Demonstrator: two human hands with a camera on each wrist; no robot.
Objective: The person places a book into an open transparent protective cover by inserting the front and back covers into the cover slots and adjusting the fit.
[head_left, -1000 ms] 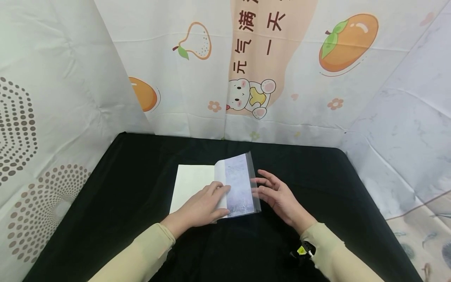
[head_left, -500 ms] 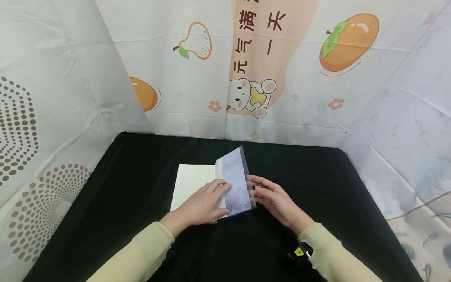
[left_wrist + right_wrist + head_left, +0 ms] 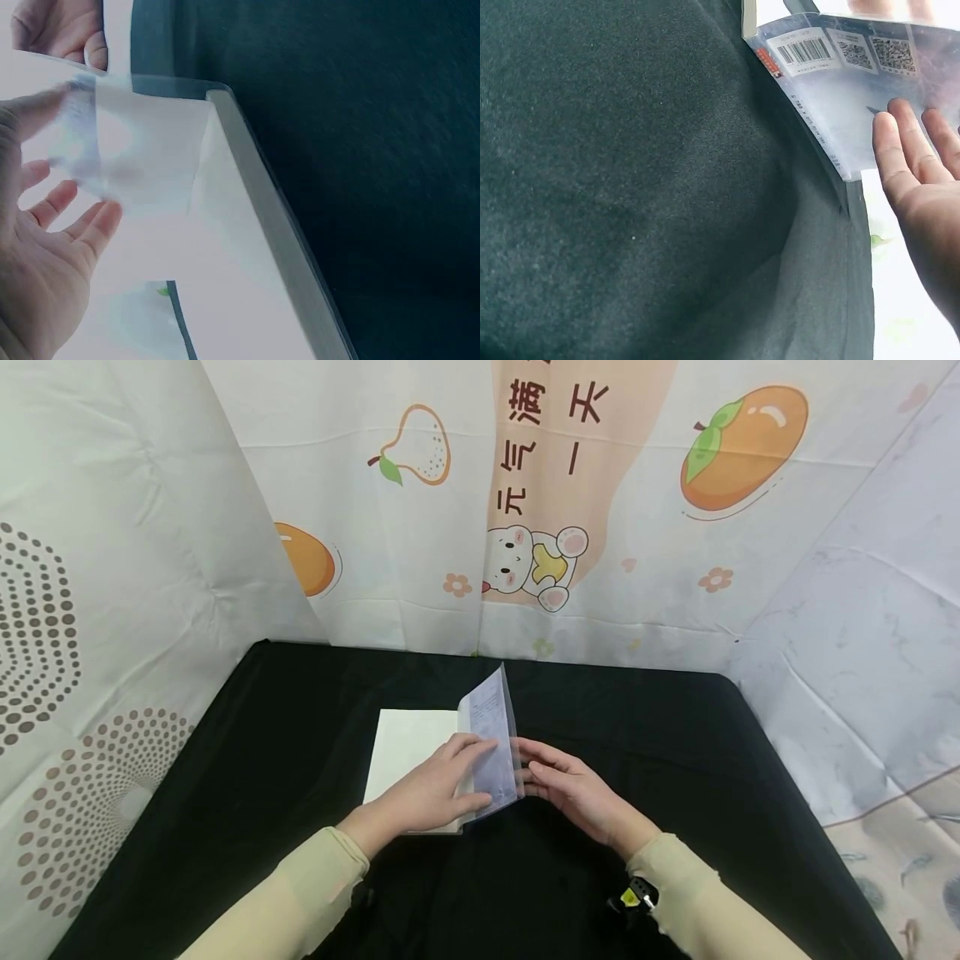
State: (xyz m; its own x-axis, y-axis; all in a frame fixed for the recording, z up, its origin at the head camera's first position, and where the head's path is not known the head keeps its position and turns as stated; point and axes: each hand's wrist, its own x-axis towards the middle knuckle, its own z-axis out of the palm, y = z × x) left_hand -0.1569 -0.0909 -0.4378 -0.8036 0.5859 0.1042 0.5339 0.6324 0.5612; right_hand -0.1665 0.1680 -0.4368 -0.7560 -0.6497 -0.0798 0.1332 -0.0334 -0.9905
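An open book [image 3: 408, 739] with blank cream pages lies on the black-covered table. Its pale blue back cover [image 3: 487, 714], edged by a clear plastic jacket, stands tilted up at the right. My left hand [image 3: 427, 787] rests over the pages and the cover's inner flap, fingers spread loosely. Against the outer side of the raised cover lie the fairly straight fingers of my right hand [image 3: 566, 789]. A barcode label [image 3: 804, 52] and two square codes show on that outer face in the right wrist view. Glare washes out much of the paper in the left wrist view.
Black cloth [image 3: 637, 718] covers the table around the book. A white printed curtain [image 3: 645, 593] hangs behind the far edge, and more curtains [image 3: 120, 610] enclose the sides. A dark device with a yellow-green patch [image 3: 632, 896] sits at my right wrist.
The back cover has swung up and leftward, standing steeper than before. My right hand has followed it to the left. The left hand has stayed nearly in place on the book.
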